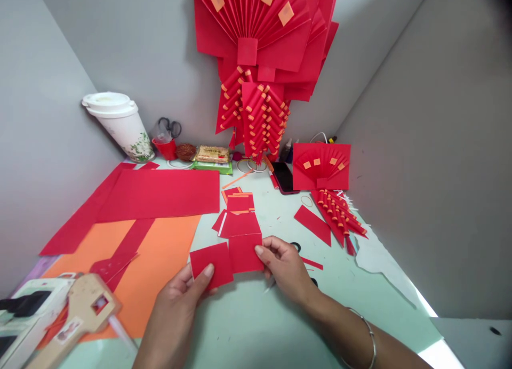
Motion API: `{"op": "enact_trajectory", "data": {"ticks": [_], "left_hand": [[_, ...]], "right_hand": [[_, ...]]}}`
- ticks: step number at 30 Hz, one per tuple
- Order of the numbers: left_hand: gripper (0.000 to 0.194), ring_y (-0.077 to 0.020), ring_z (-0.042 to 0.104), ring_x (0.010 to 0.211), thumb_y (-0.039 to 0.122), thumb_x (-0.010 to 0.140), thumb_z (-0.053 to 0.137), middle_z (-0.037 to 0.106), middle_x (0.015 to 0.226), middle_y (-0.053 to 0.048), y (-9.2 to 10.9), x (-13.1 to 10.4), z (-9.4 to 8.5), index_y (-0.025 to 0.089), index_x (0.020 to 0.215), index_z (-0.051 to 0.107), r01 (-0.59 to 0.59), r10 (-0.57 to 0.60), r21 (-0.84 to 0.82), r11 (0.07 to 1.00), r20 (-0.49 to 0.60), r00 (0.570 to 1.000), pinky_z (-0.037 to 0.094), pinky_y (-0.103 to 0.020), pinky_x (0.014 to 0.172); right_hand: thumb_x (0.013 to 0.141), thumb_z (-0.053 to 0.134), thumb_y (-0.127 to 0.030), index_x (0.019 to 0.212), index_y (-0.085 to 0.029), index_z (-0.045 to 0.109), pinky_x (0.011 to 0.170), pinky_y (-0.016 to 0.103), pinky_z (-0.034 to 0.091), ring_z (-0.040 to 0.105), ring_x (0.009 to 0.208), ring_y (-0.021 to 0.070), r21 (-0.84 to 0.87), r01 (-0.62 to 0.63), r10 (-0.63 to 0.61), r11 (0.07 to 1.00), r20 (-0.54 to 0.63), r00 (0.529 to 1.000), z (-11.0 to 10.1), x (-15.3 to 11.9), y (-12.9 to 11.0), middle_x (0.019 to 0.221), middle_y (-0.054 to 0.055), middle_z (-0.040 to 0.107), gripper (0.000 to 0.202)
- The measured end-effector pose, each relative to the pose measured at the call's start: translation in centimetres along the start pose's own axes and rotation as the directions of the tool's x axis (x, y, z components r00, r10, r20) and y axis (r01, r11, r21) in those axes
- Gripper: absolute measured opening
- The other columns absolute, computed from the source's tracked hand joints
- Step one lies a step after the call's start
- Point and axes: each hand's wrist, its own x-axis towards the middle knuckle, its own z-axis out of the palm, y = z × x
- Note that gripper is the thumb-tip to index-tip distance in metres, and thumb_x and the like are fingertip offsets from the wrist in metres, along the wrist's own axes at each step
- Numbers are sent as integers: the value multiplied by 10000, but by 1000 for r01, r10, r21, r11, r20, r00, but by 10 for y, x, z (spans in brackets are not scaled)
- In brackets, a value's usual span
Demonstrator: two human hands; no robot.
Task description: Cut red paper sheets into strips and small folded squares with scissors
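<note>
My left hand (176, 299) pinches a small red paper square (221, 258) between thumb and fingers. A second red paper piece (244, 254) is pinched at its right edge by my right hand (287, 267); the two pieces meet or slightly overlap. Just beyond them lie more red cut pieces (242, 224), some with orange strips. Scissors lie partly hidden under my right hand, with a black handle loop (296, 246) showing. To the right are a red paper rectangle (314, 225) and a thin red strip (312, 263).
A glue gun (90, 302) lies front left beside orange sheets (168, 251) and a large red sheet (164, 193). Behind stand a lidded cup (120, 126) and a phone (285, 177). Red fan-and-firecracker decorations (256, 54) hang on the wall; a smaller one (321, 169) stands right.
</note>
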Motion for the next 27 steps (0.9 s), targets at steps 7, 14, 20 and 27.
{"op": "enact_trajectory", "data": {"ticks": [7,14,20,27], "left_hand": [[462,-203,677,862,447,772,743,758,1105,-19,-2,8,-3,246,1181,660,-46,49,34,998,-94,994,523,-295,775],[546,-250,702,919,478,817,689,761,1099,-47,-6,13,-4,247,1299,578,-50,49,103,993,6,999,531,-328,764],[569,-297,697,972,500,800,692,752,1126,-53,-10,15,-6,268,1306,573,-51,46,154,987,32,998,551,-368,770],[704,-351,520,1274,696,799,545,505,1471,-83,-7,8,0,340,1402,470,-113,188,495,862,-105,976,436,-522,1022]], "right_hand": [[817,627,-427,847,-194,553,454,209,397,437,473,76,42,37,-34,998,-67,997,-4,3,-2,660,-66,498,246],[794,660,-375,848,-207,534,493,212,435,490,514,85,88,50,-51,995,14,999,-7,2,5,681,-68,520,217],[814,666,-328,851,-198,544,494,215,468,536,531,93,84,-12,-2,996,159,987,2,-5,16,686,-54,561,182],[773,708,-434,858,-211,530,492,226,472,542,508,89,62,-53,47,997,99,994,4,-1,19,713,-64,527,297]]}}
